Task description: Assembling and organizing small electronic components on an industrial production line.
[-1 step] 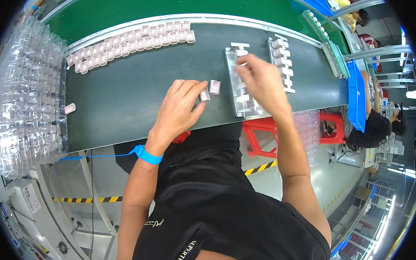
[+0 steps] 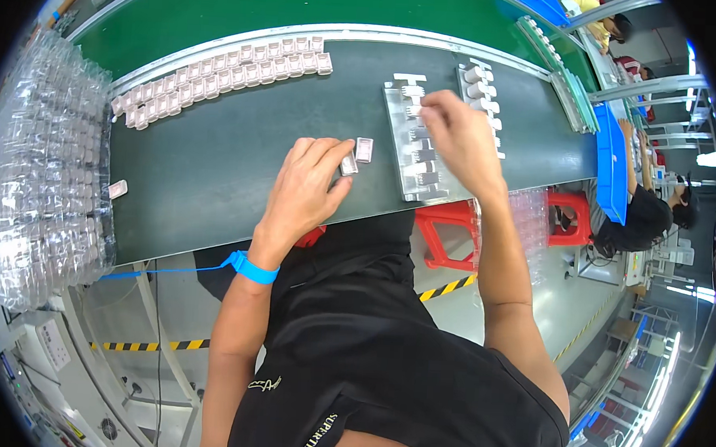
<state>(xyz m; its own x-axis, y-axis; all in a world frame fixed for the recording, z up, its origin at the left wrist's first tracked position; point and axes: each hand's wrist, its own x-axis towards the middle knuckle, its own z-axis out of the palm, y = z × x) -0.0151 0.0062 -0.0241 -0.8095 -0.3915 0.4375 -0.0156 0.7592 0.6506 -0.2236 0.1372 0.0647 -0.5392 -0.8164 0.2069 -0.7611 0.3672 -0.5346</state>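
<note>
Nothing has shifted: your left hand [image 2: 308, 180] still pinches 1 small case [image 2: 349, 163], and your right hand [image 2: 459, 140] still grips a part over the tray [image 2: 402, 145].

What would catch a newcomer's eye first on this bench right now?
Probably the two hands at the centre of the dark green belt: the left hand pinches a small clear case, and the right hand reaches into a clear tray of grey parts. Next, the double row of pinkish cases along the belt's far edge, and the stacked clear trays at far left.
</note>
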